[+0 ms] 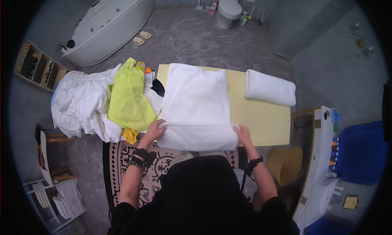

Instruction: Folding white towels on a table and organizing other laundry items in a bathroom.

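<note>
A white towel [197,94] lies across a pale yellow tabletop [263,121], its near end turned over into a band along the front edge. My left hand [155,131] pinches the left corner of that band. At the opposite corner, my right hand [243,134] grips the same towel between thumb and fingers. The far part of the towel rests flat, with slight wrinkles. To its right sits a folded white towel [270,87], thick and rounded at the edges.
On the left are a heap of white cloth [82,103], a lime-green garment [130,100] and a yellow cloth [130,136]. A patterned rug [131,167] lies below. A tan stool [283,164] and white counter [312,170] stand right; a corner bathtub [107,27] and toilet [229,10] are beyond.
</note>
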`<state>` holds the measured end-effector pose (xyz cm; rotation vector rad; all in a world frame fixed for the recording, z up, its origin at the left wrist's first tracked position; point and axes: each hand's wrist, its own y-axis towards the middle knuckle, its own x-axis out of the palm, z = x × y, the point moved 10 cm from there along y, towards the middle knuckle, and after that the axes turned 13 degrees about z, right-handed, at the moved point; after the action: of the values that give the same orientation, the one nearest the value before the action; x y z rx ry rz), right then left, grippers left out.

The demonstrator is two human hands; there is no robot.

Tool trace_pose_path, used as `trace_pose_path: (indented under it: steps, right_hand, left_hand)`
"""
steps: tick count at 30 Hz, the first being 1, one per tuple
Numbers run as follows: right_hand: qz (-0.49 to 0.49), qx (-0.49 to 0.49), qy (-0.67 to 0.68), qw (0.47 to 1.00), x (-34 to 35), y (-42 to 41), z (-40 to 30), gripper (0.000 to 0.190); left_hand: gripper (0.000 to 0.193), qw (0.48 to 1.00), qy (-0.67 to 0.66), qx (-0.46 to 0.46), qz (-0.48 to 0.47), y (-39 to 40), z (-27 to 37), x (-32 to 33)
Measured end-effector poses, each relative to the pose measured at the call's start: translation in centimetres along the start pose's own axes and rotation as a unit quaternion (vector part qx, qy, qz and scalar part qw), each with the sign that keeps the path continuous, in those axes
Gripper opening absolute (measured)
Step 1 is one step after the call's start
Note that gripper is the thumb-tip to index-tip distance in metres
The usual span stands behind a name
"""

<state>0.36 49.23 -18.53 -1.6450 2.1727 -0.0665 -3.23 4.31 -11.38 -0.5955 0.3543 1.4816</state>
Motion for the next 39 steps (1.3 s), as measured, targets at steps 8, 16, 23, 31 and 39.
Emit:
trace_pose_path:
  steps: [8, 16, 23, 31, 39]
  right_hand:
    - [0.073, -0.061, -0.085, 0.992, 2.9, 10.4, -1.0, 0.03]
    - [0.093, -0.033, -0.012, 0.995, 6.6, 25.5, -6.4, 0.033]
    - [-0.004, 0.111, -0.065, 0.992, 12.3, 25.5, -8.8, 0.037]
    - [0.066, 0.07, 0.037, 0.995, 9.1, 22.1, -11.4, 0.034]
    - [0.153, 0.131, 0.093, 0.975, 5.0, 21.3, -7.2, 0.034]
  left_hand:
    - [0.033, 0.989, 0.126, -0.069, 0.022, 4.7, -8.5, 3.5]
    - [0.047, 0.982, -0.024, -0.029, 0.183, 13.3, -3.3, 1.6]
    - [0.055, 0.971, -0.013, -0.047, 0.232, 26.4, -8.0, 2.6]
    - [0.032, 0.978, -0.032, -0.063, 0.197, 30.4, -4.3, 4.1]
    - [0.036, 0.949, -0.081, -0.038, 0.301, 26.5, -4.4, -3.3]
